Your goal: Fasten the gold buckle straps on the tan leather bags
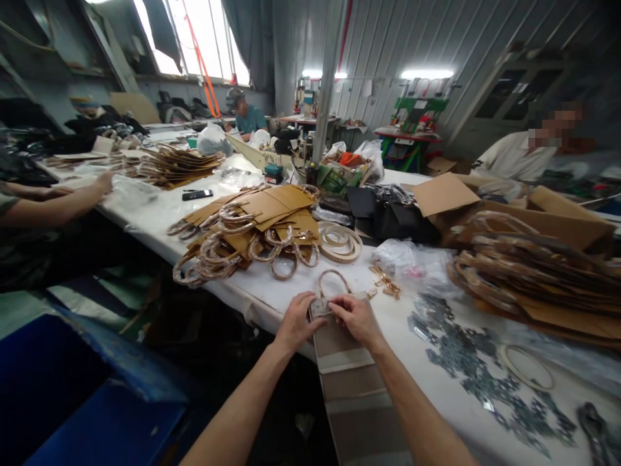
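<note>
The left hand (pixel 295 323) and right hand (pixel 358 318) hold a small metal plate (pixel 320 307) between their fingers, against a striped panel (pixel 347 359) just below its loop handle (pixel 334 272), at the bench's (pixel 269 292) edge

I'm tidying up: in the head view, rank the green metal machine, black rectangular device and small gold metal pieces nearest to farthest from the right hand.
1. Small gold metal pieces, just beyond the right hand.
2. Black rectangular device, farther off, leftward.
3. Green metal machine, in the background.
</note>
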`<state>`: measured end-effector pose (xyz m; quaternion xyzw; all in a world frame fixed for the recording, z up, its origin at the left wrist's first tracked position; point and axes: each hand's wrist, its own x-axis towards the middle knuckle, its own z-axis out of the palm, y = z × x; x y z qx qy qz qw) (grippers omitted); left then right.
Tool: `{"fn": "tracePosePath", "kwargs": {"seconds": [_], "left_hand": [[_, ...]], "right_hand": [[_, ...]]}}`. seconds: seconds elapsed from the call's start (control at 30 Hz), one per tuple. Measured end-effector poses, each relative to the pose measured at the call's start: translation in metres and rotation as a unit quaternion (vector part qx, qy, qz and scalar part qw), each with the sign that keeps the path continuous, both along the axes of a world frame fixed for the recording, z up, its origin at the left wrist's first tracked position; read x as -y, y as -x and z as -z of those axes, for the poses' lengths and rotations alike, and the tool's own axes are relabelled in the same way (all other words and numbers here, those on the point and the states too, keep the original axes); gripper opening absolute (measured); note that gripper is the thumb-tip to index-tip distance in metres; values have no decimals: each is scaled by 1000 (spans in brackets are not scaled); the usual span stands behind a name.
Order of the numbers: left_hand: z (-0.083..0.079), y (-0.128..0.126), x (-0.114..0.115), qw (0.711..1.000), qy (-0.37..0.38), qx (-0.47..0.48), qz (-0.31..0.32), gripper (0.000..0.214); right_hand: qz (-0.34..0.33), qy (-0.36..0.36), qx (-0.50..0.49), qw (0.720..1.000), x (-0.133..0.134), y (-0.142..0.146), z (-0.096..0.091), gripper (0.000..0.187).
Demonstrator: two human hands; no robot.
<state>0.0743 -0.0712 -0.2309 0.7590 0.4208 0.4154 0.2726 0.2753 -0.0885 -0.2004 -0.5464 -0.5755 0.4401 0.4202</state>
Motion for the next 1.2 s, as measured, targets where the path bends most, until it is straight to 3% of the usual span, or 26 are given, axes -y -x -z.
{"fn": "tracePosePath", "kwargs": {"seconds": [0.23,0.53,0.83,1.2], "left_hand": [[-2,-1,1,1000,6,-5,-1,52],[-3,1,1,1000,7,-6,1,55],[-3,0,1,1000,9,-1,0,55],[-4,0,1,1000,7,0,-2,52]], "right_hand": [[-52,-20,57,997,-1,10,-9,23],[-43,-16,117,992,-7,12,-5,22],[-31,-9,173,984,-9,18,-13,21],[4,-52,262,964,-10,27,-11,10]]}}
